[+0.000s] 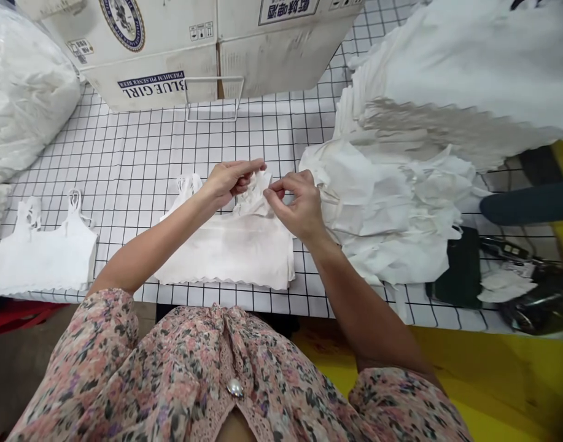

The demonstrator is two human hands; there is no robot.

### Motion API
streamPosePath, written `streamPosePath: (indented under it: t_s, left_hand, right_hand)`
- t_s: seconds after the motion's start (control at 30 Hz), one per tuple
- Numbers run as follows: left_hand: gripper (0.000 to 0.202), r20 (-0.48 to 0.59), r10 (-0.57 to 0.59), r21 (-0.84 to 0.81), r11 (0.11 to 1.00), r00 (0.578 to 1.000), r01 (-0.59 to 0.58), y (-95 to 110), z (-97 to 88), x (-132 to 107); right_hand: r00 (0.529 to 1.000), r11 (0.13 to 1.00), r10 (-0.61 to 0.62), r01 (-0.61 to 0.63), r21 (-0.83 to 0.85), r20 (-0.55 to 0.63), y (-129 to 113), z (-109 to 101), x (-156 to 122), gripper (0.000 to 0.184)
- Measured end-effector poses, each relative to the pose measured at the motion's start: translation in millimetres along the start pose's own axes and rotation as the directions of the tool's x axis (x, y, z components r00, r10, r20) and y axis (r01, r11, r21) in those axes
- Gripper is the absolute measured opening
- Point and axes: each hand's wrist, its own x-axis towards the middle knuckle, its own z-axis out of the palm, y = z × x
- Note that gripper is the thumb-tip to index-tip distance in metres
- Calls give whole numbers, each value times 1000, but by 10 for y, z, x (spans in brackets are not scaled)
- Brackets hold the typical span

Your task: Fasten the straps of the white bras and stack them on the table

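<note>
Fabric of a white cropped camisole (pixel 226 255) is being gathered between both hands, with the garment lying flat near the front edge of the worktop (pixel 138 153), about midway along it. The cloth is judged to be light, soft and limp, likely to slump and crease with little stiffness of its own, so it would best be taken by the upper edge or the thin straps rather than by the scalloped hem (pixel 226 281). On the left hand (pixel 230 183), the fingers (pixel 251 166) are being kept closed on a gathered fold (pixel 256 195) of the white cloth, with the thumb pressing from the other side. On the right hand (pixel 297 205), the fingers (pixel 281 184) are being held almost closed in a pinch, their tips touching that same fold. A second camisole (pixel 44 248) is being left spread near the left edge, while a heap of white garments (pixel 392 209) is lying toward the right edge. A bagged white bundle (pixel 23 92) is resting at the far left corner, beside a cardboard carton (pixel 147 61) along the far edge, and a floral blouse sleeve (pixel 92 344) is being worn on the left arm.
</note>
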Motion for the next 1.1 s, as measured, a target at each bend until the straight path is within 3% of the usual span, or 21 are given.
streamPosePath:
  t_s: [0.2, 0.4, 0.5, 0.67, 0.8, 0.87, 0.97, 1.1]
  left_hand:
    - [25, -115, 111, -1, 994, 987, -112, 292, -51, 155]
    - [16, -144, 194, -48, 978, 970, -203, 489, -130, 190]
    - [19, -59, 298, -8, 954, 953, -299, 465, -134, 89]
    - [34, 140, 471, 165, 856, 871, -490, 243, -118, -159]
    - [21, 253, 593, 270, 715, 764, -645, 145, -101, -231]
    - [19, 296, 600, 296, 682, 743, -668, 197, -65, -230]
    - [20, 264, 575, 286, 720, 775, -632, 386, 18, -259]
    - [36, 224, 397, 219, 870, 890, -443, 606, 110, -431]
  right_hand:
    - [999, 1000, 14, -14, 4, -38, 160, 83, 28, 17]
    - [999, 999, -14, 13, -35, -35, 270, 132, 61, 16]
    - [992, 998, -61, 61, -1, -110, 201, 98, 121, 10]
    - [919, 939, -286, 325, 109, -272, -109, -76, 265, 45]
    - [865, 877, -456, 477, 58, -211, -278, -215, 388, 37]
    - [864, 874, -470, 484, 41, -178, -328, -287, 477, 29]
    - [883, 893, -444, 449, 0, -153, -402, -399, 667, 23]
    - [840, 852, -523, 521, -56, -145, -450, -458, 876, 24]
